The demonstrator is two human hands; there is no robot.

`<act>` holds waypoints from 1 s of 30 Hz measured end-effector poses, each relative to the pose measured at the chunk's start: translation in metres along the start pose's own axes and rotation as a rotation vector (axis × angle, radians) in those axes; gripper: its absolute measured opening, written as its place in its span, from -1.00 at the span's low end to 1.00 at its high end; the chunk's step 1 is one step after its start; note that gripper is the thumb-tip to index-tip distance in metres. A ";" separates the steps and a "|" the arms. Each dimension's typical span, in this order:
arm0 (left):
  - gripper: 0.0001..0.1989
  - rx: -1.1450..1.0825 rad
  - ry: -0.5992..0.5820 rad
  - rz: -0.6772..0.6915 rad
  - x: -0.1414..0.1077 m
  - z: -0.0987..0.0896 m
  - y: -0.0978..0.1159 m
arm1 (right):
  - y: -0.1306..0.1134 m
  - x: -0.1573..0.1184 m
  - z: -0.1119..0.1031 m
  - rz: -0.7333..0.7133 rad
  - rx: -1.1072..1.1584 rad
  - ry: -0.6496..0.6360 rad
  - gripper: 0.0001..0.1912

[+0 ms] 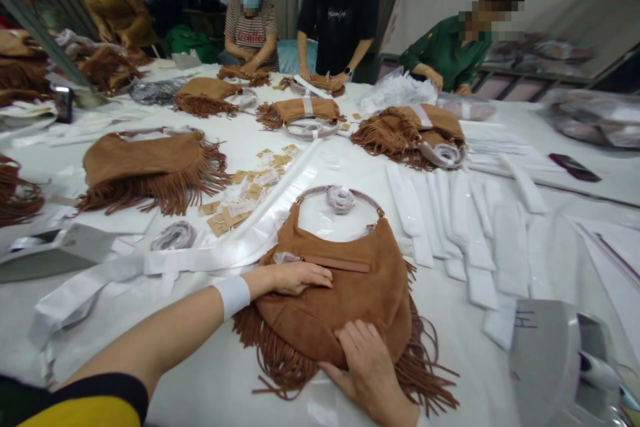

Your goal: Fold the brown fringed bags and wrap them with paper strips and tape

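Note:
A brown suede handbag with long fringe lies flat on the white table right in front of me. Its strap arches away from me, partly wrapped in clear film, with a wrapped coil inside the arch. My left hand rests palm down on the bag's front, just below the zip strip, fingers stretched out. Lower down, my right hand lies over the bag's bottom edge, fingers on the suede and thumb spread away to the left. Neither hand lifts anything.
Similar fringed bags lie across the table. Paper tags are piled left of centre. White wrapped strips spread to the right, near a grey tape dispenser and a phone. Several people work along the far side.

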State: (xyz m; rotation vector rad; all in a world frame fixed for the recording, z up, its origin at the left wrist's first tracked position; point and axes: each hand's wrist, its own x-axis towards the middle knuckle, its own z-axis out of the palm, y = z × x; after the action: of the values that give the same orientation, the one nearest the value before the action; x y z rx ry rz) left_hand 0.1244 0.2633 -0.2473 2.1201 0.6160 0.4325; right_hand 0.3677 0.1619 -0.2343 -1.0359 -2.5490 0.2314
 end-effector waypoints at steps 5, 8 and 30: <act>-0.63 0.006 0.078 -0.167 -0.005 -0.015 0.030 | 0.009 0.010 -0.002 0.008 0.059 -0.034 -0.81; -0.33 0.186 0.145 -0.263 -0.023 -0.003 0.068 | 0.008 0.013 -0.004 0.029 0.057 -0.025 -0.76; -0.86 0.794 0.279 -0.389 -0.084 0.086 0.074 | 0.013 0.002 -0.020 -0.255 -0.190 0.116 -0.81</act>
State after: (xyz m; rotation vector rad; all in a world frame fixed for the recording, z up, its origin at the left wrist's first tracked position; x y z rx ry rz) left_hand 0.1193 0.1229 -0.2424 2.5917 1.5291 0.2846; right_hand 0.3828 0.1728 -0.2198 -0.7511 -2.5998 -0.1388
